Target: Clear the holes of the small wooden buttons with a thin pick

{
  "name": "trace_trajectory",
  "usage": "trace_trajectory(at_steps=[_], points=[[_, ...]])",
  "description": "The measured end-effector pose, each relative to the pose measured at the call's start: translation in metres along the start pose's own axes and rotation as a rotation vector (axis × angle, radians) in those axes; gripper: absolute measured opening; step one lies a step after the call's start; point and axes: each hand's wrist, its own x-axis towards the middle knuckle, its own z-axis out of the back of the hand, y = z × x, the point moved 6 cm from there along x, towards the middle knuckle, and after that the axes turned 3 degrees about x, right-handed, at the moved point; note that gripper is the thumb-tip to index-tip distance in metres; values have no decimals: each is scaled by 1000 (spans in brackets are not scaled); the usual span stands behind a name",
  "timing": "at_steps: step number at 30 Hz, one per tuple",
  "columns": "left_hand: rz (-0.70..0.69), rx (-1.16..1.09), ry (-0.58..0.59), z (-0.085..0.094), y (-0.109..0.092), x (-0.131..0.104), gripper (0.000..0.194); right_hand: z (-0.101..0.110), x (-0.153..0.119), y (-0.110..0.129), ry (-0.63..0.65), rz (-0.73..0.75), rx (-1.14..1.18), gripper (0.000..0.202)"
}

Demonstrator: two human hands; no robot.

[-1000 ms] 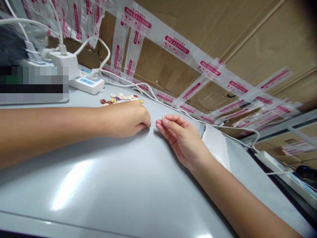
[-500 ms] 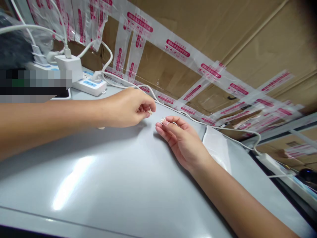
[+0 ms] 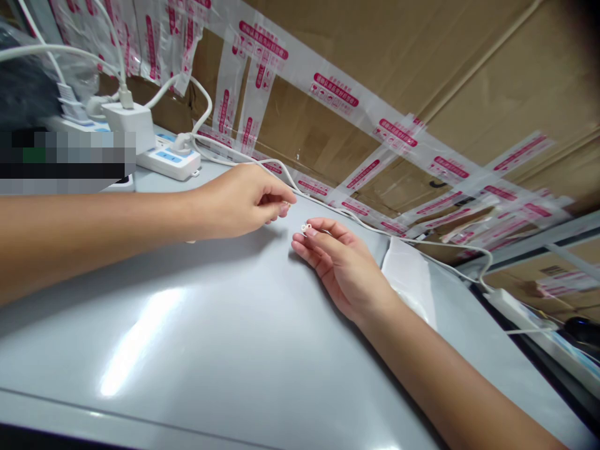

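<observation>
While the right hand (image 3: 349, 265) pinches a small white looped piece (image 3: 306, 228) between thumb and fingertips just above the worktop (image 3: 210, 337), the left hand (image 3: 234, 200) is bent close beside it, thumb and fingers drawn together on what looks like a pale bit (image 3: 287, 204), too hidden to make out its shape. The two hands stay apart. Behind them runs a white cable (image 3: 281, 165), near a power strip (image 3: 175, 164); a white sheet (image 3: 407, 269) lies beside the right wrist.
</observation>
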Motion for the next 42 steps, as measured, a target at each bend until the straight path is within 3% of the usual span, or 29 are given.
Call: trace_trajectory(at_steps=[8, 15, 19, 24, 34, 42], points=[[59, -164, -10, 0, -1, -2, 24, 0, 0, -1, -5, -6, -3, 28], [294, -554, 40, -11, 8, 0, 11, 0, 0, -2, 40, 21, -32, 29], [369, -652, 53, -14, 4, -1, 7, -1, 0, -2, 60, 63, -63, 30], [405, -630, 67, -13, -1, -4, 8, -3, -2, 0, 69, 98, -91, 30], [285, -576, 100, -18, 5, -2, 16, -2, -2, -1, 40, 71, -66, 27], [228, -418, 92, -13, 3, -3, 21, -1, -1, -2, 37, 58, -90, 24]])
